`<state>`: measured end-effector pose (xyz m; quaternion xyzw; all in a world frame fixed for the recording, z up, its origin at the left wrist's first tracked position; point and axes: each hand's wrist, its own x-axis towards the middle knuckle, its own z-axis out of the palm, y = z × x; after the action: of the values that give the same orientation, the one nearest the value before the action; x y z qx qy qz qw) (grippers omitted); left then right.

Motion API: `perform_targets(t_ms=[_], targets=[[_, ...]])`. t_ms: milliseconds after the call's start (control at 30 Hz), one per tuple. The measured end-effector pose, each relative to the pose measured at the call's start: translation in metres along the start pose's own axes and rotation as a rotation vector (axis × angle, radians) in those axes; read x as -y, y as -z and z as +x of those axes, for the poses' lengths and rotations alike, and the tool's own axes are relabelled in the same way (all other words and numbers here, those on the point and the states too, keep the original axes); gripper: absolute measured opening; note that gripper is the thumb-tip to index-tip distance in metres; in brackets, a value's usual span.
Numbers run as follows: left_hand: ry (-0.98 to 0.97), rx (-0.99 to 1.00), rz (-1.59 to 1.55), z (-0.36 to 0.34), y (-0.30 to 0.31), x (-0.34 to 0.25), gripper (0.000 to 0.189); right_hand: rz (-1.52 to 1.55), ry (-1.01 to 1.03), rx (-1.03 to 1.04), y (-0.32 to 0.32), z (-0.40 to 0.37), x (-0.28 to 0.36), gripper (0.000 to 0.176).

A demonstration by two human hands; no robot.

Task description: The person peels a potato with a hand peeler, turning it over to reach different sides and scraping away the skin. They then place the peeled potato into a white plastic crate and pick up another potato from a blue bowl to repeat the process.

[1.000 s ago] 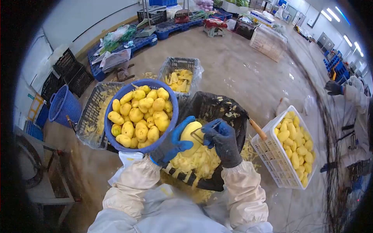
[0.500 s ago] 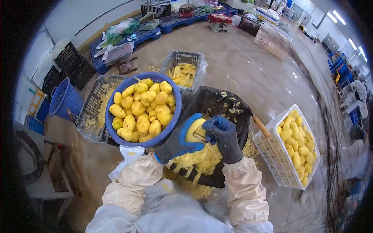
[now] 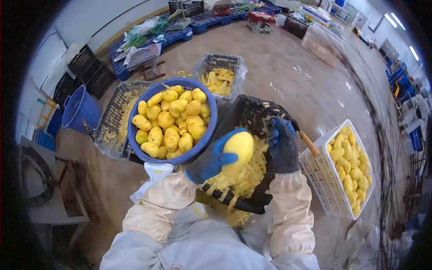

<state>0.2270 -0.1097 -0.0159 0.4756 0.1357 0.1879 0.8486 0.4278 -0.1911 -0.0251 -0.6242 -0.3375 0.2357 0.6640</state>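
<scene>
My left hand (image 3: 215, 157), in a blue and grey glove, is wrapped round a large yellow potato (image 3: 239, 150). Below it, a black lined container (image 3: 284, 118) holds a heap of yellow peelings (image 3: 252, 180). To the right of the potato and apart from it is my right hand (image 3: 283, 145), gloved too, its fingers curled round a small peeler (image 3: 272, 122) that is partly hidden. A blue basin (image 3: 211, 96) full of yellow potatoes stands left of my hands. At the right, a white crate (image 3: 318, 173) holds smooth, pale yellow potatoes.
Two lined crates with peelings stand behind the basin, one at its left (image 3: 110, 128) and one beyond (image 3: 240, 72). A wooden handle (image 3: 309, 143) juts between the black container and white crate. An empty-looking blue basket (image 3: 81, 112) and dark crates stand at the far left.
The peeler in my right hand has come away from the potato, up and to the right. My left hand has moved slightly right, and the potato shows more fully. The whole view has shifted slightly.
</scene>
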Motion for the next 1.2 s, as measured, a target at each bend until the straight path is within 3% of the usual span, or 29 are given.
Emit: perform_targets(t_ms=[67,100,167,233,300,367,400,500,567,600,633,700,733,800,833,867,900,1033,1100,1133,1167,1200], targets=[[-0.005,0.006,-0.061,-0.001,0.006,-0.005,0.065,0.427,-0.427,0.114,-0.01,-0.011,0.036,0.01],[0.004,0.026,-0.124,0.0,0.008,-0.007,0.057,0.231,-0.405,0.186,-0.02,-0.021,0.045,0.012],[0.035,0.071,-0.256,0.0,0.011,-0.007,0.044,0.141,-0.312,0.34,-0.038,-0.036,0.045,0.013],[0.084,0.119,-0.396,-0.003,0.009,-0.007,0.036,0.137,-0.351,0.3,-0.037,-0.033,0.042,0.012],[0.046,0.001,-0.293,-0.008,-0.001,-0.012,0.038,0.124,-0.384,0.275,-0.031,-0.025,0.035,0.012],[0.18,0.114,-0.373,-0.01,0.006,-0.006,0.047,0.024,-0.109,0.083,-0.016,-0.014,0.012,0.011],[0.121,0.084,-0.251,-0.01,0.009,0.0,0.058,0.053,0.006,0.014,-0.006,-0.008,-0.001,0.009],[0.11,-0.026,-0.27,-0.002,0.008,-0.005,0.066,0.035,-0.021,0.087,-0.006,-0.011,0.014,0.009],[0.037,0.013,-0.158,0.004,0.015,0.009,0.068,0.275,-0.531,0.236,-0.02,-0.015,0.039,0.009],[-0.023,0.056,-0.045,0.005,0.018,0.017,0.071,0.079,-0.265,0.187,-0.014,-0.015,0.019,0.009],[-0.011,0.067,-0.042,0.004,0.015,0.016,0.071,0.082,-0.197,0.125,-0.004,-0.01,0.012,0.008],[0.1,0.173,-0.296,-0.002,0.008,0.009,0.084,0.075,-0.058,0.003,0.016,-0.002,-0.002,0.008],[0.125,0.209,-0.39,0.0,0.008,0.006,0.085,-0.146,0.123,-0.041,0.022,0.0,0.007,0.008],[0.173,0.235,-0.548,0.003,0.015,0.009,0.083,0.026,-0.109,-0.068,0.027,0.0,0.02,0.006],[0.232,0.257,-0.711,0.005,0.019,0.014,0.081,0.028,-0.108,-0.073,0.029,-0.001,0.02,0.006],[0.292,0.116,-0.812,0.009,0.018,0.02,0.08,0.035,-0.131,-0.098,0.033,-0.004,0.021,0.006],[0.306,0.168,-0.957,0.013,0.018,0.026,0.078,0.042,-0.154,-0.127,0.037,-0.006,0.022,0.006],[0.405,0.122,-0.892,0.024,0.013,0.039,0.072,0.065,-0.11,-0.185,0.052,-0.019,0.03,0.009],[0.454,-0.166,-0.78,0.04,-0.018,0.045,0.066,-0.097,0.161,-0.177,0.056,-0.024,0.027,0.009],[0.45,-0.067,-0.708,0.051,-0.029,0.051,0.059,-0.246,0.257,-0.209,0.06,-0.027,0.031,0.01],[0.437,0.029,-0.642,0.064,-0.04,0.058,0.053,0.088,0.085,-0.192,0.056,-0.033,0.054,0.011],[0.465,0.038,-0.752,0.078,-0.058,0.065,0.049,0.084,0.041,-0.215,0.058,-0.035,0.059,0.012]])
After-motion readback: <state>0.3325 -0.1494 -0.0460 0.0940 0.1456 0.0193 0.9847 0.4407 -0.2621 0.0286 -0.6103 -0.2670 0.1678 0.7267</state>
